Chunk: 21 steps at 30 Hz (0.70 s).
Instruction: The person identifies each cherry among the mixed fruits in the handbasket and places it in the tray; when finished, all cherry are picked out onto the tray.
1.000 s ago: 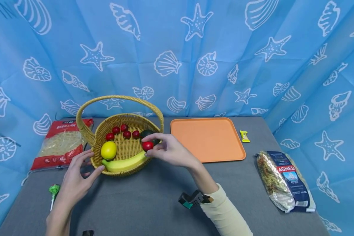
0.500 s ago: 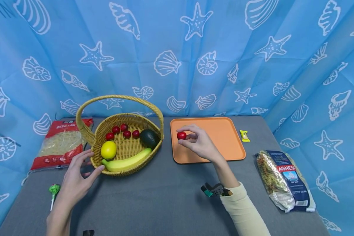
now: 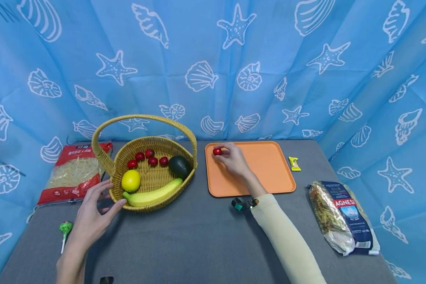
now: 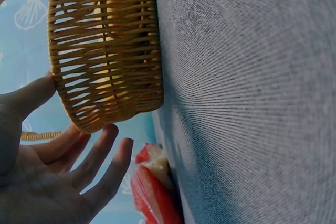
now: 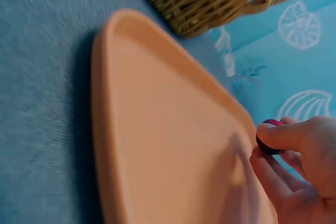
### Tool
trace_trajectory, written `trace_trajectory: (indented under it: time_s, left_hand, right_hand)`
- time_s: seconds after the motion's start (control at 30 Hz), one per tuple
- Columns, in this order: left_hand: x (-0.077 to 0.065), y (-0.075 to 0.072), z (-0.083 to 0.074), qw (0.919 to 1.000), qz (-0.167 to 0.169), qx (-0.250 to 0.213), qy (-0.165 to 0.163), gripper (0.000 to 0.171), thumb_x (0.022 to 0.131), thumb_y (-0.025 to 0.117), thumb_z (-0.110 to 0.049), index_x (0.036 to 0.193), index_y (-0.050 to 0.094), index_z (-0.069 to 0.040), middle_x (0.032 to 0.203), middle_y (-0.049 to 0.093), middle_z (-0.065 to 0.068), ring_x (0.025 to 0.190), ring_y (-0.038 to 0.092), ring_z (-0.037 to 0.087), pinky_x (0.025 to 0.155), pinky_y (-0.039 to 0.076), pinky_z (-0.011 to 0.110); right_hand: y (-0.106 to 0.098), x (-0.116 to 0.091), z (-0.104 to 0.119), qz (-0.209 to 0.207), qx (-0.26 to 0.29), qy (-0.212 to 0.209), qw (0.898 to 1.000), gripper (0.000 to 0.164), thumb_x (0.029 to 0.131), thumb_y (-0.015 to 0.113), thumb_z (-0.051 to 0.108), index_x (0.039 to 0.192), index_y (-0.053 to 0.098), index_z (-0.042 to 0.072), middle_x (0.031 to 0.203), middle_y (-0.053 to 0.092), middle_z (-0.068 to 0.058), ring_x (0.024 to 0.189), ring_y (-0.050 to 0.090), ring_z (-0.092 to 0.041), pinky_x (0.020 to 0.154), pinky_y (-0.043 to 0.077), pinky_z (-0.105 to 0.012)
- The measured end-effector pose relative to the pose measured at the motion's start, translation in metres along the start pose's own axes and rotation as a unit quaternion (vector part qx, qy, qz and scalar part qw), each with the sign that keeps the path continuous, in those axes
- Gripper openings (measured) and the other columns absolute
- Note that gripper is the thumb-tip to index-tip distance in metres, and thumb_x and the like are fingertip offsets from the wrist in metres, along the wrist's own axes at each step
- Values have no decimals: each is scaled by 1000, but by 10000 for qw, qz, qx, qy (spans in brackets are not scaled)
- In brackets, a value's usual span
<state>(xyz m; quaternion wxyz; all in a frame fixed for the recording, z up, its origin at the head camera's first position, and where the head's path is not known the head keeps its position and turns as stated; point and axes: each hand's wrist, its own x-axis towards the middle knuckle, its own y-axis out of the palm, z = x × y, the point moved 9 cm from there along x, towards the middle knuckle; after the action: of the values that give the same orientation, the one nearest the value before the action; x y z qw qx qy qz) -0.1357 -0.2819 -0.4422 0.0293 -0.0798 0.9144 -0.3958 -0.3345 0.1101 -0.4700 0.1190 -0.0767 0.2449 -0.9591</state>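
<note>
My right hand (image 3: 233, 159) pinches a small round red fruit (image 3: 217, 151) between thumb and fingertips, over the far left part of an orange tray (image 3: 259, 169). In the right wrist view the fruit (image 5: 271, 136) shows above the tray's edge, with a hand's shadow below. My left hand (image 3: 96, 213) holds the near left side of a wicker basket (image 3: 152, 208), thumb and fingers at its rim. Several more red fruits (image 3: 152, 161), a lemon (image 3: 130, 180), a banana (image 3: 152, 195) and an avocado (image 3: 180, 167) lie inside the basket.
A red and clear food bag (image 3: 74, 173) lies left of the basket, and a green lollipop (image 3: 65, 228) is by my left forearm. Right of the tray are a yellow wrapped candy (image 3: 294, 163) and a pasta bag (image 3: 344, 217). A blue curtain (image 3: 213, 71) hangs behind the table.
My right hand has carried the red fruit from above the basket's right side rightward to the tray, then toward the tray's far edge. The left hand stays at the basket.
</note>
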Motion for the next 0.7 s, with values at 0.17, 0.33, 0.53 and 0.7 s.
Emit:
trace_trajectory:
  time_s: [0.17, 0.33, 0.53, 0.7]
  left_hand:
    - [0, 0, 0, 10000, -3, -6, -13, 71, 102, 77, -39, 156, 48, -2, 165, 39, 29, 131, 54, 52, 95, 64, 68]
    - [0, -1, -1, 10000, -1, -14, -15, 71, 102, 77, -38, 156, 48, -2, 165, 40, 30, 131, 55, 53, 94, 64, 68]
    - [0, -1, -1, 10000, 5, -41, -14, 72, 102, 77, -39, 156, 48, -2, 165, 40, 29, 131, 55, 53, 95, 64, 68]
    - [0, -1, -1, 10000, 1, -56, -44, 72, 102, 77, -39, 157, 47, -2, 165, 39, 29, 132, 56, 54, 95, 64, 67]
  right_hand:
    - [7, 13, -11, 105, -338, 122, 9993, 35, 101, 74, 2, 135, 70, 1, 137, 71, -21, 120, 75, -37, 109, 63, -48]
    - [10, 17, -14, 157, -372, 158, 9991, 38, 102, 73, 3, 139, 68, 1, 138, 71, -21, 123, 72, -36, 110, 62, -49]
    - [10, 15, -15, 156, -214, 207, 9994, 42, 101, 74, 3, 143, 65, 2, 139, 71, -21, 125, 71, -36, 111, 62, -49]
    - [5, 11, -12, 74, -110, 264, 9996, 45, 101, 75, 5, 144, 64, 3, 141, 70, -23, 129, 70, -40, 112, 61, -52]
